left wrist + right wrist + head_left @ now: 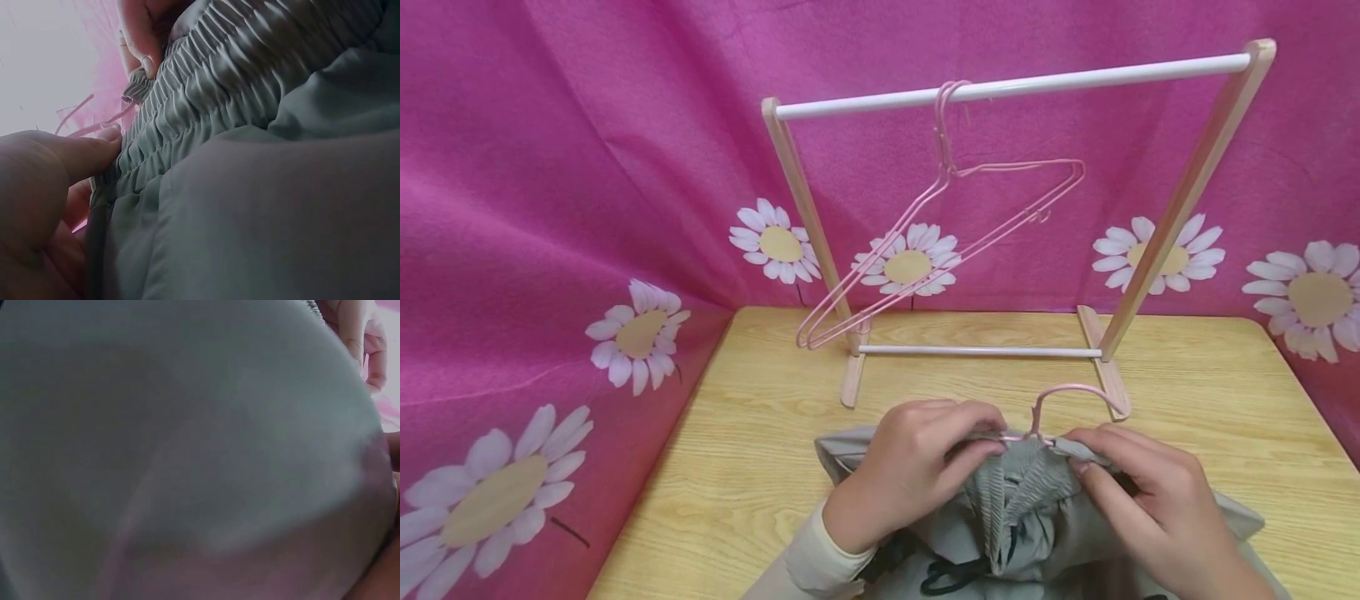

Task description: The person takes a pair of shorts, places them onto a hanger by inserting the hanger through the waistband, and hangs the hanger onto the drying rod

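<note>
I see the left hand (917,467) and right hand (1157,492) pinch the grey gathered-fabric garment (1026,483) beside the curved pink hook (1075,387), likely steadying it.

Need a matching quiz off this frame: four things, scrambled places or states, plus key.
Things:
1. pair of pink wire hangers
2. cord
3. elastic waistband
4. garment rack

Places/states:
A. gripped by left hand and right hand
B. hanging from the white top bar
C. standing on the wood-grain table
D. black, looped against the gray garment

Pairs: 1-B, 2-D, 3-A, 4-C
</note>
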Motion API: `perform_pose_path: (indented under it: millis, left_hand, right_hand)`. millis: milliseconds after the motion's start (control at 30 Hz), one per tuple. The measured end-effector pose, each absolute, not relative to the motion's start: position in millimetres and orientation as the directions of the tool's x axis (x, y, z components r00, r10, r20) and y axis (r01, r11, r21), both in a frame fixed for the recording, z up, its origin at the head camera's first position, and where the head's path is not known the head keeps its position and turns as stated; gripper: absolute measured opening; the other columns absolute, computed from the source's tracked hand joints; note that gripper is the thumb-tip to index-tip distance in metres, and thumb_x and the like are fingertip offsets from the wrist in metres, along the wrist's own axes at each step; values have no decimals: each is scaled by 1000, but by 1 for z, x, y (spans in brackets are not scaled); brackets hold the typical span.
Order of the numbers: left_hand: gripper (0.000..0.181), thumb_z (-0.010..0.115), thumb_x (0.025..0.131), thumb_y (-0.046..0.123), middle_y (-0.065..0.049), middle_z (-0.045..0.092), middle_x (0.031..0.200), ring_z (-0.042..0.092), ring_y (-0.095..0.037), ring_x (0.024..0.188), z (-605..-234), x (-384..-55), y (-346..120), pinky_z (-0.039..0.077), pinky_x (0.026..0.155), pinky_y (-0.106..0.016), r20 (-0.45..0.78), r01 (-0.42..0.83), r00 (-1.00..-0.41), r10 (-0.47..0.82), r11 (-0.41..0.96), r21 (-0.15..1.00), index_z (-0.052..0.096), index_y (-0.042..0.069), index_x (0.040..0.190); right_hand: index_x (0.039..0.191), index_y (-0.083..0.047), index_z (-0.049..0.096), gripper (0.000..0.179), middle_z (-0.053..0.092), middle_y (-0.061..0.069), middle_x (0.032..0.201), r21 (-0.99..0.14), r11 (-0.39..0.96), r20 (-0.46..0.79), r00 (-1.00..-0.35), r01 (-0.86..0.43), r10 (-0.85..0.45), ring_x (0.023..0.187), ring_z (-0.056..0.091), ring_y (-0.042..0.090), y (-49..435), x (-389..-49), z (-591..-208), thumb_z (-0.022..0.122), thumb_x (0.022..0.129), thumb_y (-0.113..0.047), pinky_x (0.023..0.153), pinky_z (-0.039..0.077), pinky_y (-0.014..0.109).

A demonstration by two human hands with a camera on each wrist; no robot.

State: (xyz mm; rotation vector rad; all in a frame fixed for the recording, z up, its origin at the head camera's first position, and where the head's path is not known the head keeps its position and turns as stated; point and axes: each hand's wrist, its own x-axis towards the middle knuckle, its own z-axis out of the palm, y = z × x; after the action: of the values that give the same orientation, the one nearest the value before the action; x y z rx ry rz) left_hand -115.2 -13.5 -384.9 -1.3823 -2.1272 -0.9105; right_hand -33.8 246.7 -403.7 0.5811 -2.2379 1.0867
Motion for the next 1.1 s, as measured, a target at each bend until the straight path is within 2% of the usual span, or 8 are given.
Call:
perform_pose_path:
  millis: [133, 367, 500, 633, 767, 867, 967, 1100]
  left_hand:
    - [15, 80, 102, 21, 11, 78, 99, 69, 4, 85, -384, -114, -12, 57, 81, -16, 659, 908, -420, 625, 302, 292, 72, 16, 113]
    - [14, 78, 103, 24, 12, 78, 100, 70, 5, 87, -385, -112, -9, 56, 83, -14, 630, 898, -440, 640, 315, 308, 72, 17, 113]
    - [16, 80, 101, 24, 12, 79, 102, 71, 6, 90, -386, -112, -7, 55, 85, -16, 626, 893, -451, 636, 316, 322, 73, 18, 114]
    - [18, 82, 100, 25, 13, 80, 103, 73, 6, 93, -388, -111, -4, 54, 87, -20, 629, 891, -455, 631, 330, 312, 72, 18, 114]
    - [30, 84, 98, 29, 12, 81, 107, 74, 4, 96, -389, -110, -3, 54, 88, -22, 619, 874, -486, 617, 367, 320, 68, 17, 121]
    - [42, 85, 97, 34, 11, 81, 113, 74, 0, 102, -386, -111, -5, 55, 91, -26, 585, 847, -531, 613, 396, 354, 65, 17, 129]
    - [45, 82, 99, 38, 10, 78, 120, 73, -3, 109, -383, -112, -13, 56, 97, -31, 548, 824, -566, 616, 419, 380, 64, 18, 135]
    - [48, 76, 103, 42, 6, 74, 133, 69, -9, 126, -378, -115, -30, 53, 110, -38, 533, 799, -599, 598, 484, 355, 64, 18, 142]
  right_hand:
    - [116, -16, 81, 54, 79, -4, 107, -561, 574, 651, -746, -597, -139, 101, 69, -4, 245, -34, -404, 78, 76, 21, 95, 48, 6]
    - [116, -17, 80, 52, 79, -6, 107, -576, 589, 611, -777, -567, -150, 99, 69, -4, 245, -32, -403, 78, 79, 20, 93, 50, 7]
    - [116, -17, 80, 51, 78, -7, 106, -564, 576, 635, -757, -592, -155, 97, 69, -3, 244, -34, -406, 78, 80, 19, 92, 50, 7]
    - [115, -18, 80, 38, 78, -7, 105, -535, 558, 677, -717, -635, -166, 95, 71, 2, 243, -37, -408, 77, 89, 9, 90, 49, 9]
    - [113, -19, 80, 40, 79, -6, 106, -546, 575, 659, -736, -609, -153, 99, 71, -1, 242, -37, -408, 77, 87, 11, 92, 49, 8]
    - [111, -17, 81, 47, 79, -5, 105, -570, 599, 634, -765, -562, -113, 102, 69, -6, 242, -36, -405, 77, 81, 18, 94, 48, 7]
    - [110, -16, 82, 45, 80, -4, 103, -587, 609, 634, -771, -534, -66, 100, 69, -8, 243, -35, -401, 77, 80, 18, 93, 48, 6]
    - [109, -17, 83, 44, 79, -7, 103, -608, 610, 628, -778, -509, -23, 96, 69, -7, 247, -35, -396, 77, 83, 17, 91, 48, 5]
